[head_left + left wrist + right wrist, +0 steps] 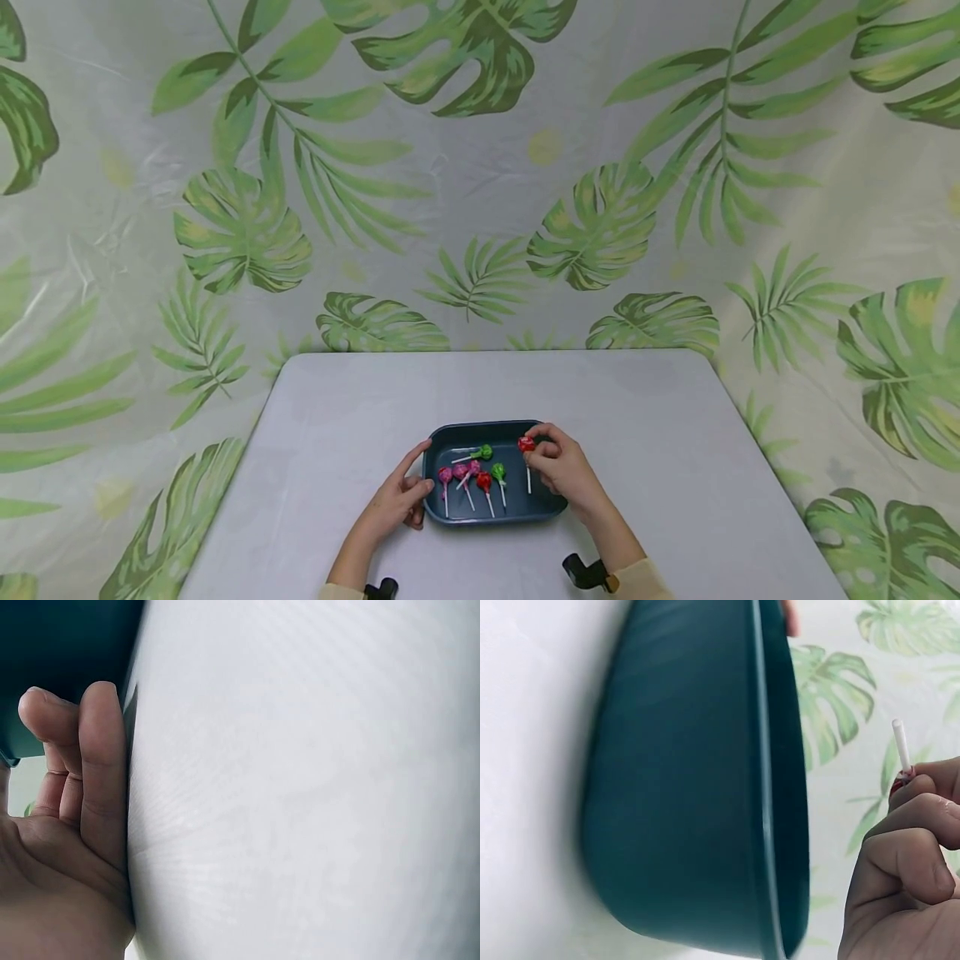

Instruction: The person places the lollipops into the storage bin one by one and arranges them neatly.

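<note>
A dark blue-green tray (465,523) with rounded corners lies on the white table, several lollipops in it. My left hand (393,500) holds its left side, index finger and thumb at the rim; in the left wrist view the other fingers (101,765) bend beside the tray's wall. Over the tray's right end my right hand (566,471) pinches a red lollipop (527,443), its white stick pointing down in the head view. Inside the tray are pink lollipops (446,475), a red lollipop (483,482), one green lollipop (498,472) and another green lollipop (486,452) lying sideways.
The white table (360,392) extends around the tray on every side. Behind it hangs a leaf-printed sheet (480,167). A black wrist camera (585,573) sits on the right forearm, and another camera (382,589) on the left.
</note>
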The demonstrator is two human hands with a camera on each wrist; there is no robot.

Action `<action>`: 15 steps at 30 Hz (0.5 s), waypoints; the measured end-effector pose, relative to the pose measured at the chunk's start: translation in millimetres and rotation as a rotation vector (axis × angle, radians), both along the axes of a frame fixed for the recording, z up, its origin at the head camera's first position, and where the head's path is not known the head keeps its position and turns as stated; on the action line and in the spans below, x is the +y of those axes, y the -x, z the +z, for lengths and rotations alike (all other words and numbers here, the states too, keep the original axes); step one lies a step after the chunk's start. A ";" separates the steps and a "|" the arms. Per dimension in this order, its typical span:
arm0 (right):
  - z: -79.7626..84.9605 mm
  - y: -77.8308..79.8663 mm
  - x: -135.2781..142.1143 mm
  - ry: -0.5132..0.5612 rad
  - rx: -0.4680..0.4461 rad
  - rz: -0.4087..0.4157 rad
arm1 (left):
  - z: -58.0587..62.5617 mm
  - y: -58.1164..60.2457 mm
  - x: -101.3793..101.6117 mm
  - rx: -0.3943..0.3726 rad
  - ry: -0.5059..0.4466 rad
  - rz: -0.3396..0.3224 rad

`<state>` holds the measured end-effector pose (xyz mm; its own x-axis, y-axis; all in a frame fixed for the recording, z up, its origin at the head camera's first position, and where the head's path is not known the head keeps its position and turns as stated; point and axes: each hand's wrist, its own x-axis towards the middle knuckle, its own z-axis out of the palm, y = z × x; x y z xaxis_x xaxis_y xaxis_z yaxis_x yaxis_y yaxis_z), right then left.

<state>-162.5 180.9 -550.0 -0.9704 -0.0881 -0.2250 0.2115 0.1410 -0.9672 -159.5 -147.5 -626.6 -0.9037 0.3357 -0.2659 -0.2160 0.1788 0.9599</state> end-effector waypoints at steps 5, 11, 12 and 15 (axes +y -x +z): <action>-7.8 0.2 -7.0 -0.041 -0.012 0.024 | 0.5 0.7 -0.6 0.001 0.005 -0.005; -17.9 4.1 -14.4 -0.031 -0.029 0.041 | -0.9 1.4 -0.4 0.006 0.002 -0.006; -19.4 4.7 -15.4 -0.033 -0.029 0.045 | -1.2 1.5 -0.3 0.006 0.000 -0.006; -23.4 6.6 -17.5 -0.038 -0.034 0.054 | -1.8 1.7 -0.3 0.003 -0.004 -0.006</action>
